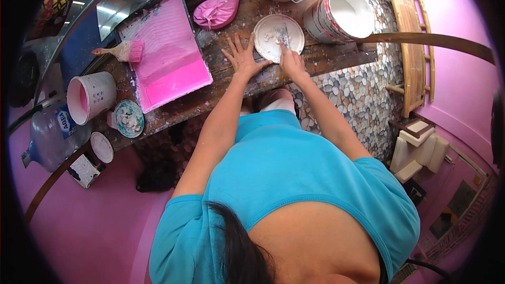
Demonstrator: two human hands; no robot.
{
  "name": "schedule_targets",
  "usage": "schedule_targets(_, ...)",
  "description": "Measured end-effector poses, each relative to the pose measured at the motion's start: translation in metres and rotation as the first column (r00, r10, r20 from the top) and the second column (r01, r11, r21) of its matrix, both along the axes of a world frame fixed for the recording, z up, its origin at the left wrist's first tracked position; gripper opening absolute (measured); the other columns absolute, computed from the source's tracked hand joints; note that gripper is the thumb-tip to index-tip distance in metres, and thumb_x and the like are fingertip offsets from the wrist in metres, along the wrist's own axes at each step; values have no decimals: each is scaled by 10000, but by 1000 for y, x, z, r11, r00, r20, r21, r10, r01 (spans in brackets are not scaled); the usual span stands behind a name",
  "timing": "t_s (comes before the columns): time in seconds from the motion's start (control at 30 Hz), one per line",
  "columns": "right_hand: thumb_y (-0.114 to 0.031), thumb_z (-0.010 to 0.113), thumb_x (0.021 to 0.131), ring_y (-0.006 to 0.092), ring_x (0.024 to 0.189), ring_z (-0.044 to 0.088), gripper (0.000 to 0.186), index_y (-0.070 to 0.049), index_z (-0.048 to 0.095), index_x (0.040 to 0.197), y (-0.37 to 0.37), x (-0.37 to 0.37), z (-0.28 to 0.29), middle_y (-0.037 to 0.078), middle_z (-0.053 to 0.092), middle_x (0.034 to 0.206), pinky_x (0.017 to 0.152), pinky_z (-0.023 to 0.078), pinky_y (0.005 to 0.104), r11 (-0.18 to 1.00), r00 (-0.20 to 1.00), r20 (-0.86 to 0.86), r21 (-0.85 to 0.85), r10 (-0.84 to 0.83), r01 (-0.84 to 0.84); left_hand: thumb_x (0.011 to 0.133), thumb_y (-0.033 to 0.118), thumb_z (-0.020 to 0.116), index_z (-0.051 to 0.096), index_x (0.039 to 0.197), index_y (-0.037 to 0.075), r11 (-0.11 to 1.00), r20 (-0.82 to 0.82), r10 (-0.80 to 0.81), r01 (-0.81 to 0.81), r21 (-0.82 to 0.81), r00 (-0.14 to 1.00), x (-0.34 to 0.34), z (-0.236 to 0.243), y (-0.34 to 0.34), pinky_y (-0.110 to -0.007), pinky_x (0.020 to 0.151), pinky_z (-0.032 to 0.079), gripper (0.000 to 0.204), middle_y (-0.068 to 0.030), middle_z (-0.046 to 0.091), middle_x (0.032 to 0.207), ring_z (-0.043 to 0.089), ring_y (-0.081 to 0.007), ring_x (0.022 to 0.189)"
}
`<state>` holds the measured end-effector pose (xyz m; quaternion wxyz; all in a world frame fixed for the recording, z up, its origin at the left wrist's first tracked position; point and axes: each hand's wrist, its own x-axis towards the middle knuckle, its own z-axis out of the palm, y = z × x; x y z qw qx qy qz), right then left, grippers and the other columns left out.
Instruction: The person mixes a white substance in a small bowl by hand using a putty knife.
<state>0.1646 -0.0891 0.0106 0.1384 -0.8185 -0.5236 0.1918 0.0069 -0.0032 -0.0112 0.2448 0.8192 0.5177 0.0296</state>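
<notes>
White paste lies beside the scraper my right hand grips; my left hand spreads wide. I'm likely mixing; scooping next would call for a flatter angle.

Shallow round dish, off-white, lying open side up on the wooden bench, near the edge closest to the person. White paste is smeared and clumped over its interior. A grey, flat-bladed scraper extends over the dish's right half, blade pointing away, its near end in the right hand.
</notes>
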Motion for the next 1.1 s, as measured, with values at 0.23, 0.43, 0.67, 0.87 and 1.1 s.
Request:
schedule_targets(0.23,-160,486,898,456,896,614,383,-101,588,1262,2,10,44,294,634,919,827,470,518,999,968,-248,-21,-50,46,522,742,733,202,1506,328,1000,-62,0,-2,-29,998,-1,2,0,-708,1059,4,1192,-197,21,1557,-87,-441,1426)
schedule_targets(0.43,-146,492,873,452,847,627,498,-87,466,1367,-23,-22,13,299,634,870,786,472,558,983,999,-30,-183,-14,8,529,739,732,194,1508,327,1000,-46,-15,15,-6,999,0,0,-4,-712,1056,2,1191,-203,16,1556,-103,-446,1423)
schedule_targets(0.67,-147,480,889,449,868,624,458,-75,488,1342,8,-11,22,276,643,920,806,479,525,990,991,-131,-139,-22,4,531,732,736,205,1507,323,1000,-26,14,-15,-7,1000,-3,-2,2,-721,1049,6,1184,-206,16,1557,-104,-451,1421)
schedule_targets(0.87,-134,517,877,452,879,623,449,-64,517,1320,6,-10,8,275,646,901,805,469,536,998,995,-94,-57,-42,36,527,728,740,214,1505,318,1000,-2,8,-8,22,1000,-1,-2,0,-723,1047,8,1184,-214,36,1551,-76,-456,1423)
schedule_targets(1.1,-156,514,885,460,927,607,444,-98,520,1325,-3,-17,19,282,639,953,842,459,524,980,986,-137,-184,-98,72,521,734,738,221,1503,317,1000,-45,1,-2,-16,999,-3,0,-3,-711,1057,9,1186,-199,29,1558,-93,-439,1427)
